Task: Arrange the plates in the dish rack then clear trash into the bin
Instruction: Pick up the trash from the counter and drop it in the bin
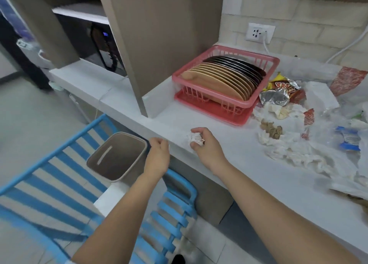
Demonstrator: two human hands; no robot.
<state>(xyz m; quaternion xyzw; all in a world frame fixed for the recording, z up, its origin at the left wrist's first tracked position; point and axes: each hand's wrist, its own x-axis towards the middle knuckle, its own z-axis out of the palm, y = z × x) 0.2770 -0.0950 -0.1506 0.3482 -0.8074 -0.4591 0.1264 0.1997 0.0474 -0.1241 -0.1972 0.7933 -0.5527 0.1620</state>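
The white counter carries the pink dish rack, where the plates already stand on edge in one row, so that part looks finished. Beside the rack, to the right, lies the pile of trash: foil snack wrappers, crumpled napkins, clear plastic. The grey bin stands on the floor just below the counter edge, probably so that waste can drop in easily. The right hand grips a crumpled tissue ball near this edge. The left hand hangs beside the bin, fingers curled, seemingly holding nothing.
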